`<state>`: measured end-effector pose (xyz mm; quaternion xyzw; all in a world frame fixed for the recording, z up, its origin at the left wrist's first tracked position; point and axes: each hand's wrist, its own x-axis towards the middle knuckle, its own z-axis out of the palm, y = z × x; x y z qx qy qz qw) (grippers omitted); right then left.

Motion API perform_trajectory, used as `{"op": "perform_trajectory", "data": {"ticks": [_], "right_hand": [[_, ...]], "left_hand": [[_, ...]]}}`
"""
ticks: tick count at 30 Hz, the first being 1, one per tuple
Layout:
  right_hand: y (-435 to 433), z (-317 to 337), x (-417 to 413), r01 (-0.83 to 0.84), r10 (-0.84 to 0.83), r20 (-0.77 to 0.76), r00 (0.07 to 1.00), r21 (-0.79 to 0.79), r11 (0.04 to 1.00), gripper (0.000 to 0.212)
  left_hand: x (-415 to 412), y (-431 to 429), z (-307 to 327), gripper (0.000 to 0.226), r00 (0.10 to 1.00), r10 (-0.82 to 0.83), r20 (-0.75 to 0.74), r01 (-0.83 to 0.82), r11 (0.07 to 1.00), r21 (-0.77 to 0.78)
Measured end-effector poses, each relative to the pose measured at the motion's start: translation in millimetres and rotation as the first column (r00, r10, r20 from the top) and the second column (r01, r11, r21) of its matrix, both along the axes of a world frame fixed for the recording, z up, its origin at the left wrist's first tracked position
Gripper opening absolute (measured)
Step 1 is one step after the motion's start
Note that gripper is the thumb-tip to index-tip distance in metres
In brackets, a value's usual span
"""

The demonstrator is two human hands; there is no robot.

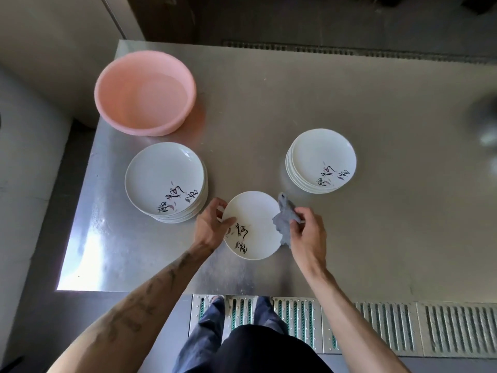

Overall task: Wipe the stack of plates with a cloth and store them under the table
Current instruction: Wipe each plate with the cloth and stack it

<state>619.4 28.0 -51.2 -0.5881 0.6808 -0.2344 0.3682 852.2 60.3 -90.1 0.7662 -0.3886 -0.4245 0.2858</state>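
Just below the centre of the frame, the left grip (212,224) is clamped on the left rim of a single plate (255,219), thumb on its face. The right grip (309,235) pinches a grey cloth (286,219) against the plate's right rim, so the plate lies between the two grips. One stack (164,173) stands on the counter (376,238) at centre left and another stack (322,154) right of centre. A pink basin (145,92) sits at upper left.
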Motion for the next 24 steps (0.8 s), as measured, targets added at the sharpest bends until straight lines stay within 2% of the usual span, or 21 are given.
{"op": "perform_trajectory", "data": {"ticks": [3, 5, 8, 11, 14, 19, 22, 24], "right_hand": [[2.7, -11.7, 8.8, -0.049, 0.049, -0.01, 0.999, 0.048, 0.998, 0.023], [0.5, -18.4, 14.0, -0.075, 0.078, -0.027, 0.997, 0.086, 0.993, 0.023], [-1.7, -26.7, 22.2, -0.12, 0.129, -0.063, 0.99, 0.136, 0.984, 0.021], [4.9, -34.5, 33.6, -0.235, 0.254, -0.114, 0.961, 0.159, 0.959, 0.021], [3.9, -41.5, 38.5, -0.357, 0.385, -0.228, 0.894, 0.157, 0.921, 0.032], [-17.0, -53.3, 51.6, -0.342, 0.36, -0.371, 0.856, 0.115, 0.932, 0.04], [-9.4, -59.6, 65.9, -0.528, 0.528, -0.349, 0.775, 0.102, 0.843, 0.042], [-13.7, -63.2, 61.2, -0.585, 0.567, -0.382, 0.73, 0.079, 0.807, 0.044]], "left_hand": [[-3.0, 0.3, -9.2, 0.033, 0.998, -0.053, -0.014, 0.053, 0.999, -0.001], [-3.5, 1.2, -13.0, 0.042, 0.988, -0.152, 0.027, 0.151, 0.988, 0.016], [-1.9, 4.3, -21.8, 0.07, 0.925, -0.343, 0.165, 0.335, 0.939, 0.077], [-2.0, 12.4, -32.7, 0.096, 0.803, -0.465, 0.374, 0.463, 0.881, 0.1], [3.0, 20.2, -42.4, 0.107, 0.714, -0.498, 0.492, 0.534, 0.842, 0.077], [10.5, 28.8, -51.5, 0.117, 0.643, -0.568, 0.514, 0.622, 0.779, 0.082], [9.3, 31.6, -50.3, 0.118, 0.62, -0.565, 0.545, 0.638, 0.767, 0.07], [9.5, 30.8, -49.7, 0.118, 0.608, -0.565, 0.558, 0.643, 0.762, 0.072]]}}
